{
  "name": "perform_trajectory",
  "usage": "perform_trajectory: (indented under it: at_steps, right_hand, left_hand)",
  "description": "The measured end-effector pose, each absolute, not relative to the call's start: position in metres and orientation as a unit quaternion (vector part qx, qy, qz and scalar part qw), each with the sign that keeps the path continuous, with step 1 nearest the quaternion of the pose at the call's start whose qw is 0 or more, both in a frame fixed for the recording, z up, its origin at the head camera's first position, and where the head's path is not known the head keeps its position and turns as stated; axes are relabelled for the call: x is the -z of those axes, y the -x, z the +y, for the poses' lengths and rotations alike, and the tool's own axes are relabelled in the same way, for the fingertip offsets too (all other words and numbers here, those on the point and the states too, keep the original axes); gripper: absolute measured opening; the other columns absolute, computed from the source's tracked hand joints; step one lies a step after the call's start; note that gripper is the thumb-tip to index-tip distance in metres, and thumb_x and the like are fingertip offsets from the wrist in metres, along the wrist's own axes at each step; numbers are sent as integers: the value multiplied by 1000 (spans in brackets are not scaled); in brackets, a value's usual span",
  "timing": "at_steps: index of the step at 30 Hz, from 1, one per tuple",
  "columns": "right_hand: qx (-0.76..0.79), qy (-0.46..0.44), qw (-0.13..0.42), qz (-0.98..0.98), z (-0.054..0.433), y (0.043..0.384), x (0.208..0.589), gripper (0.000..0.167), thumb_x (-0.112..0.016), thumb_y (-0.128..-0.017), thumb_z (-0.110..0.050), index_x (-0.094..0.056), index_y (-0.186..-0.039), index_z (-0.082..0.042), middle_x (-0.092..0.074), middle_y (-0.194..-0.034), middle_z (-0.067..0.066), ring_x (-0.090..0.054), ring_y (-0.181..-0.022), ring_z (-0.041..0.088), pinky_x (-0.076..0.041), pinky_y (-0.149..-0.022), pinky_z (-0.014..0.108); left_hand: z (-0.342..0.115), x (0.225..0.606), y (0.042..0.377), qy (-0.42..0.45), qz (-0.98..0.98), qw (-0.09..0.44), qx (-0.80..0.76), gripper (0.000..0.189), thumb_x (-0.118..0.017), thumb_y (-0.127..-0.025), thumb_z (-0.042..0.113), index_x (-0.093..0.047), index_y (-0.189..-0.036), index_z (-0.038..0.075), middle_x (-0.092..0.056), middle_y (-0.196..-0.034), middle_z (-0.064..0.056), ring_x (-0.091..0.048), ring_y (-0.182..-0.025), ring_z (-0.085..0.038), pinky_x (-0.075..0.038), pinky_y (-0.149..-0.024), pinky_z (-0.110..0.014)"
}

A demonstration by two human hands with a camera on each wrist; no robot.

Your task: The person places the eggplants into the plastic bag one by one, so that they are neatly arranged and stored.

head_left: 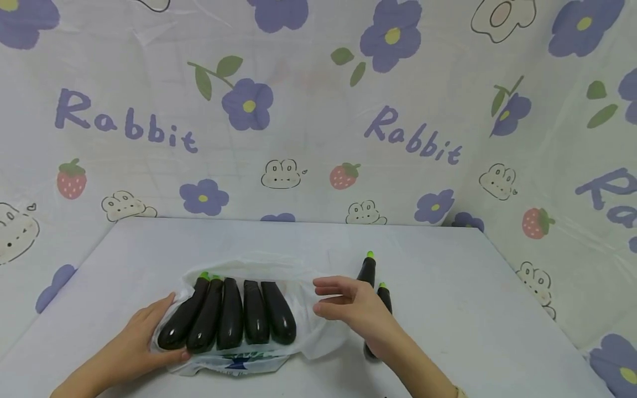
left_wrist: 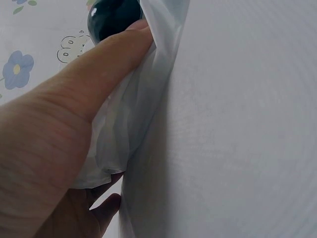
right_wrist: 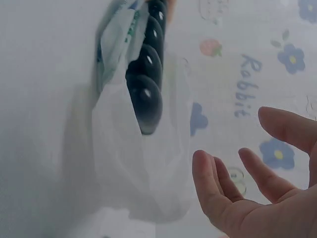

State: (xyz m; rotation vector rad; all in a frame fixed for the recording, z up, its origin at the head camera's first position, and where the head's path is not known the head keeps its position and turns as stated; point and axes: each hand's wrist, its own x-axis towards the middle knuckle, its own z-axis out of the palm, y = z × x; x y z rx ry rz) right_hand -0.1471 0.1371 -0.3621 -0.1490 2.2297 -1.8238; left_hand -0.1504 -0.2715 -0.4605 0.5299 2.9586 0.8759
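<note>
Several dark, glossy eggplants lie side by side in the opening of a white plastic bag, left of centre in the head view. My left hand grips the bag's left side, thumb over its near edge beside the outermost eggplant. In the left wrist view, the thumb presses the bag film and other fingers show below it. My right hand hovers by the bag's right end, fingers apart and holding nothing. The right wrist view shows those fingers spread beside the bag.
Two more eggplants, a longer one and another with green stem tips, lie right of the bag, partly hidden by my right hand and forearm. Everything rests on a white table. A printed curtain hangs behind and along the sides.
</note>
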Motion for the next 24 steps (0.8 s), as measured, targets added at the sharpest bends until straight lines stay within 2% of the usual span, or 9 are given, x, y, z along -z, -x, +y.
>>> perform_trajectory:
  at_steps: [9, 14, 18, 24]
  right_hand:
    - [625, -5, 51, 779, 178, 147, 368, 47, -77, -84, -12, -63, -129, -8, -64, -120, 9, -63, -102, 21, -47, -95, 43]
    - [614, -41, 19, 788, 207, 144, 375, 47, -77, -85, -13, -62, -130, -6, -62, -124, 13, -63, -105, 22, -49, -94, 39]
    - [611, -81, 5, 788, 226, 141, 382, 48, -76, -86, -12, -61, -131, -4, -60, -128, 17, -64, -104, 21, -52, -89, 34]
    - [620, -131, 17, 773, 243, 136, 402, 51, -76, -87, -11, -58, -134, -1, -57, -132, 19, -63, -103, 20, -54, -85, 35]
  left_hand:
    - [-272, 461, 150, -168, 946, 6, -279, 114, -83, -72, 54, -24, -154, 0, -35, -146, -30, -31, -129, -51, -36, -93, -71]
    - [-272, 461, 150, -170, 946, 3, -277, 114, -83, -72, 54, -24, -154, 0, -36, -146, -30, -32, -129, -50, -36, -93, -71]
    - [-271, 460, 151, -170, 946, 5, -274, 114, -82, -72, 55, -24, -153, -1, -36, -146, -30, -32, -129, -51, -36, -93, -71]
    - [-271, 457, 151, -171, 946, 6, -277, 113, -82, -72, 54, -25, -153, -2, -36, -145, -31, -32, -129, -52, -35, -93, -71]
